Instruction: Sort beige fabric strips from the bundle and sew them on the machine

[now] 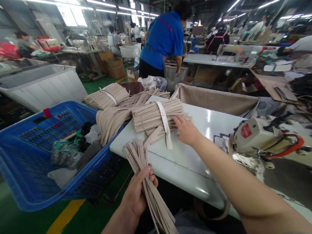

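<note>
Sewing workshop seen from the wearer's head. A white sewing table (183, 162) extends forward from the wearer, with an industrial sewing machine (255, 136) at its right and a blue plastic crate (68, 108) against its left edge, holding bagged items. A co-worker in a blue shirt (164, 38) stands beyond, back turned. Stacks of beige strips occupy the table's left end, apparently placed to stay within arm's reach and clear of the machine. The nearest bundle (156, 117), cinched by a white paper band (164, 122) that likely keeps its strips aligned, lies just beyond the right hand (186, 130), whose spread fingers (179, 121) press lightly against its end, seemingly steadying it rather than gripping. The left hand (137, 191) is clamped around a loose sheaf of strips (162, 213), held off the table, fanning out above and below the fist.
</note>
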`<move>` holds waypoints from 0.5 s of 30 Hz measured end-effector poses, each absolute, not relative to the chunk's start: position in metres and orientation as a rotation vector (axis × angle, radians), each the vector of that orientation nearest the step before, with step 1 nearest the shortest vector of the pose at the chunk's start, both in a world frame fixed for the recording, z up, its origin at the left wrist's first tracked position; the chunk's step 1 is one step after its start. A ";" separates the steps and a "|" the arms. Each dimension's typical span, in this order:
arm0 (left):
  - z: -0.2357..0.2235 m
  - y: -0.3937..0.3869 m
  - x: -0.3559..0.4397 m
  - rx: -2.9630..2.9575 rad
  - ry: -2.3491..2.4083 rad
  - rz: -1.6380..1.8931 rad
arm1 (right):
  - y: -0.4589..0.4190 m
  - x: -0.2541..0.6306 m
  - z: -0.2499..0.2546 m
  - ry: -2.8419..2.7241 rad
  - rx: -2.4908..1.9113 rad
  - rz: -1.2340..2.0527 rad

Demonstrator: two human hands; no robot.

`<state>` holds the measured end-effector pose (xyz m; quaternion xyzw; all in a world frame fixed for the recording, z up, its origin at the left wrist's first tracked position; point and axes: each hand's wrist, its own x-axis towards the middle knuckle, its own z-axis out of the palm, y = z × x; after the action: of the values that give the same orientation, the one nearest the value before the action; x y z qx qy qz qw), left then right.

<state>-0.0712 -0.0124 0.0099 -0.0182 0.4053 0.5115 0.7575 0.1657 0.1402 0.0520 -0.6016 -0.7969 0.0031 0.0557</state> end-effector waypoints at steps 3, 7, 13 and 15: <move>0.011 -0.014 -0.083 -0.028 0.842 1.208 | 0.159 0.174 0.038 -2.503 -1.783 -0.028; 0.013 -0.013 -0.113 -0.047 0.721 1.430 | 0.156 0.177 0.031 -2.510 -1.775 -0.113; 0.016 0.001 -0.169 -0.079 0.696 1.719 | 0.125 0.170 0.030 -2.556 -1.811 -0.080; 0.015 0.004 -0.174 -0.080 0.689 1.736 | 0.111 0.168 0.032 -2.582 -1.829 -0.052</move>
<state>-0.1736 0.0042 0.0155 -0.0343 0.2966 0.7469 0.5941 0.1677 0.1111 0.0321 -0.5779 -0.8159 -0.0165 -0.0113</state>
